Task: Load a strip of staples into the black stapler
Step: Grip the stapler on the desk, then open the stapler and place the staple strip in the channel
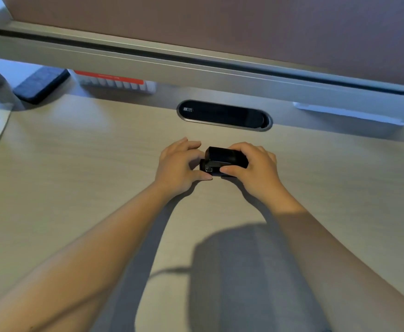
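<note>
An office workstation is shown. A light wood-grain desk point(76, 164) is bounded at the back by a grey partition rail point(196, 68) under a brownish divider panel point(220, 25). An oval cable port point(223, 115) is set into the desk, and a white keyboard point(117, 83) is seen beyond the partition.

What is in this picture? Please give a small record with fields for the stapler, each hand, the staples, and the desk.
stapler: black stapler, resting on the desk between both hands
right hand: right hand grips the stapler body from the right, thumb on its near side
left hand: left hand at the stapler's left end, thumb touching it
staples: no strip visible
desk: light wood desk; oval cable port behind the stapler
</note>
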`<state>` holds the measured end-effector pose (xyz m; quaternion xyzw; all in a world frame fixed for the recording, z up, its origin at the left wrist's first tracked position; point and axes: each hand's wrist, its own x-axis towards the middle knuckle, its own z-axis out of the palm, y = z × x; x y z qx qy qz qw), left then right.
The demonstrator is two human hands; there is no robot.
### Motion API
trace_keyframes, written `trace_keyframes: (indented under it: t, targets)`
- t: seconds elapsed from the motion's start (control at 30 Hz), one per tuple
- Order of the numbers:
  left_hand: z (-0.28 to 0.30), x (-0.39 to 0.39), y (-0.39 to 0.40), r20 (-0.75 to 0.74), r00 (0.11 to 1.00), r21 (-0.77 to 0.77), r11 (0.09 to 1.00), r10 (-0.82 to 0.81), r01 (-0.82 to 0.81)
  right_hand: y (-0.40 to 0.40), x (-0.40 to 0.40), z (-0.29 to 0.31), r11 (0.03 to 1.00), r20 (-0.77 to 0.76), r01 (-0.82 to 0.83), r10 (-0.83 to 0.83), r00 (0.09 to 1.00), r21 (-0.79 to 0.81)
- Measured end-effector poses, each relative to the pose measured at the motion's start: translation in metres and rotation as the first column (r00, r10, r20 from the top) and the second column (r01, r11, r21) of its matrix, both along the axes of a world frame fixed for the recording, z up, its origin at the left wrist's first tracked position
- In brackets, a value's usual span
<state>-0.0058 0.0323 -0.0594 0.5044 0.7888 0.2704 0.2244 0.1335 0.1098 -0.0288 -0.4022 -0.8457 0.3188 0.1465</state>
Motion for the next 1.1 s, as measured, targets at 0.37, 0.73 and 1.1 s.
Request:
trace_keyframes:
  t: [0.37,0.73,1.1]
  targets:
    - [0.001,0.001,-0.002,0.010,1.000,-0.007,1.000,-0.008,0.009,-0.003,0.021,0.018,0.865,-0.500,0.031,-0.319,0.805,-0.501]
    - [-0.003,0.038,-0.054,-0.051,0.996,0.048,0.996,-0.067,0.070,-0.046,0.070,0.009,0.912,-0.559,0.281,-0.407,0.722,-0.300]
    - [-0.013,0.065,-0.092,-0.097,0.992,0.124,0.988,-0.078,0.090,-0.074,0.132,-0.002,0.840,-0.565,0.362,-0.540,0.623,-0.404]
